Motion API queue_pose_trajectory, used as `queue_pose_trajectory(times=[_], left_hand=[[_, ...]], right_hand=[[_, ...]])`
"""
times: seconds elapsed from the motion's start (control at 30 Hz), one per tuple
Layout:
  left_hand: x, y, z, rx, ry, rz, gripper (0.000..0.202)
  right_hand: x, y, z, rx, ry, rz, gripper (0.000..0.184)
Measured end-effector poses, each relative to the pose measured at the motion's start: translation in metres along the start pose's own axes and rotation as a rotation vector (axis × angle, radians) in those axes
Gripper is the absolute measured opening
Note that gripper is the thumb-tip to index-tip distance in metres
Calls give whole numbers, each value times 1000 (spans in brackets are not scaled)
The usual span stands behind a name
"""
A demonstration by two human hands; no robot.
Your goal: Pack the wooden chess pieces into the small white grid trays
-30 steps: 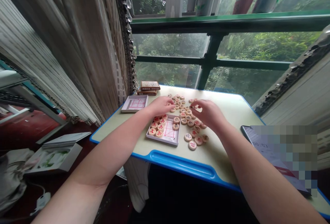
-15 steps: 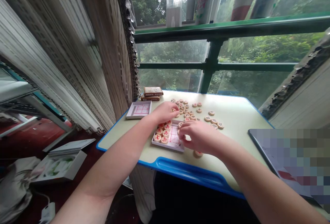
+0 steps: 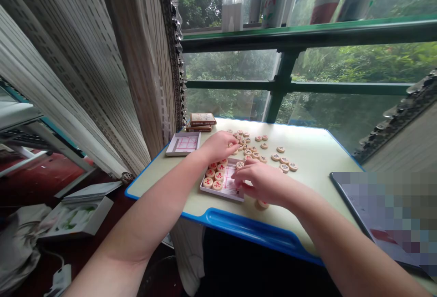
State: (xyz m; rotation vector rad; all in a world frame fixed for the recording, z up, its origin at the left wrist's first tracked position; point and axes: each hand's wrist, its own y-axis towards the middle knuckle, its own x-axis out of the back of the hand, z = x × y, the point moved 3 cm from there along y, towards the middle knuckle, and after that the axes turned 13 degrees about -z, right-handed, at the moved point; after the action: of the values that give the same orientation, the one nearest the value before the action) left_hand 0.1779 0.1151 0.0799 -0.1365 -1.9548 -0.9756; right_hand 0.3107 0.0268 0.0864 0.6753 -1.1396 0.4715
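Near the table's middle lies a shallow white box half (image 3: 221,195) with a red grid inside. Red-marked xiangqi pieces (image 3: 217,185) stand in rows along its left side, and a dark-marked piece (image 3: 240,165) sits at its upper right. My left hand (image 3: 220,145) reaches beyond the box, fingers curled around a xiangqi piece (image 3: 231,145) at the edge of the loose pieces (image 3: 248,152). Over the box's right side, my right hand (image 3: 259,179) has bent fingers pointing down, with the fingertips hiding whatever is beneath. One red-marked piece (image 3: 262,204) lies partly under that hand.
Another white gridded box half (image 3: 183,144) lies at the left, before stacked small boxes (image 3: 201,120). A tablet (image 3: 362,215) rests on the right. The table (image 3: 317,151) has a blue rim and front tray (image 3: 252,228). A can (image 3: 276,2) and cups stand on the window ledge.
My right fingertips have shifted slightly left over the box, covering the spot where a piece's edge showed. My left hand stays at the same pieces. The view has tilted slightly.
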Motion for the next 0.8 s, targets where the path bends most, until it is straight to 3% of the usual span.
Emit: queue_pose_trajectory(times=[0.1, 0.2, 0.4, 0.63, 0.8], left_hand=[[2, 0, -4, -36, 23, -4, 24], [7, 1, -8, -59, 54, -78, 24], [16, 1, -10, -82, 8, -240, 22], [12, 1, -11, -66, 1, -163, 21], [11, 1, -11, -24, -44, -142, 21]], right_hand=[[1, 0, 2, 29, 17, -54, 11], [3, 1, 1, -51, -26, -108, 15], [-3, 3, 1, -164, -166, -28, 17], [-6, 3, 11, -75, -128, 4, 16], [-4, 2, 7, -250, -221, 31, 18]])
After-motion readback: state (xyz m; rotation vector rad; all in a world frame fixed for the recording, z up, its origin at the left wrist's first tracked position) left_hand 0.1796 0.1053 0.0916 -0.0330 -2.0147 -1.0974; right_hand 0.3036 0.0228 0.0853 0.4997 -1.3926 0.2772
